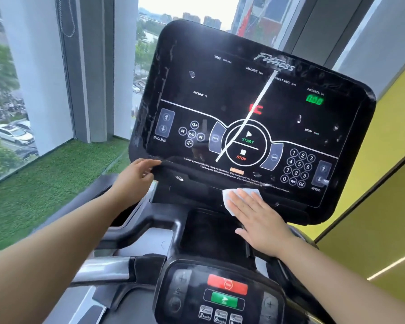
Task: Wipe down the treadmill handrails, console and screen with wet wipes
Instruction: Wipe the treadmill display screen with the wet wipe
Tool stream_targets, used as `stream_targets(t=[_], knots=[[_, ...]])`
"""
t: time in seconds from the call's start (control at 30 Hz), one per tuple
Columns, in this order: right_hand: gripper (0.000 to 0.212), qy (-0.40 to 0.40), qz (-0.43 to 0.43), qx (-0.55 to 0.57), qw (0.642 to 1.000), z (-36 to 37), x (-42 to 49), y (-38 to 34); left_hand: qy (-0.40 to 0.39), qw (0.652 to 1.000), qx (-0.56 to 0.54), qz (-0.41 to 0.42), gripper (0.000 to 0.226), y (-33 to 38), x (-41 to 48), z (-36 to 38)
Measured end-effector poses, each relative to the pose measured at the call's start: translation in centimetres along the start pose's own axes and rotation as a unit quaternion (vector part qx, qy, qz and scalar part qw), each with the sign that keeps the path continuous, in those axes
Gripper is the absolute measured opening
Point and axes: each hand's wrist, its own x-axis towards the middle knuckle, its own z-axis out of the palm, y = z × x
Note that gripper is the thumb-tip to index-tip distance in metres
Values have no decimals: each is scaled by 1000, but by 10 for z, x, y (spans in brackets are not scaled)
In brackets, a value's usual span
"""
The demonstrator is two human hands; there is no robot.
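At the lower middle of the frame, the wet wipe [230, 194] lies flat on the bottom strip of the screen [243, 101], just below the printed warning text and left of the number keypad, pinned there under your right hand [260, 220]. The wipe will likely handle as a light, limp, damp sheet: it has no stiffness of its own, so it bunches or slips out unless you press it with the whole flat of the fingers, as you do now. The glossy screen looks slick and shows streaks and droplets, so expect the wipe to glide easily. That right hand is spread, fingers straight and together, palm low, wrist reaching up from the lower right of the frame. Your left hand [136, 176] is well apart from it, at the middle left, with its fingertips on the lower left corner of the console [173, 38]; you seem to be steadying the housing, but I cannot tell whether the thumb closes under the edge. The left forearm stretches in from the lower left, above the silver handrail [103, 267]. The lower control panel [222, 293] sits at the bottom centre.
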Motion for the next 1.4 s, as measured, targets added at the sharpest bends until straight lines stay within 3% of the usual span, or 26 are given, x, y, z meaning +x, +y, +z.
stream_targets(t=[0.17,0.33,0.63,0.97,1.23,1.4], knots=[[91,-20,-5,-9,1000,-8,41,-30,-7,996,-75,-45,43,0,-2,5],[90,-12,-21,-3,1000,-20,85,-58,-6,999,-5,-33,43,-1,-5,6],[96,-10,-15,-13,1000,-14,32,-18,-8,999,31,-13,50,-2,-11,4],[101,-14,5,8,1000,-29,99,-70,-1,1000,17,-15,47,-3,-9,5],[100,-46,-4,5,999,-23,59,-42,-15,999,30,-23,49,-2,-8,2],[100,-86,-26,3,996,-31,84,-54,-10,999,9,-31,49,-4,-7,4]])
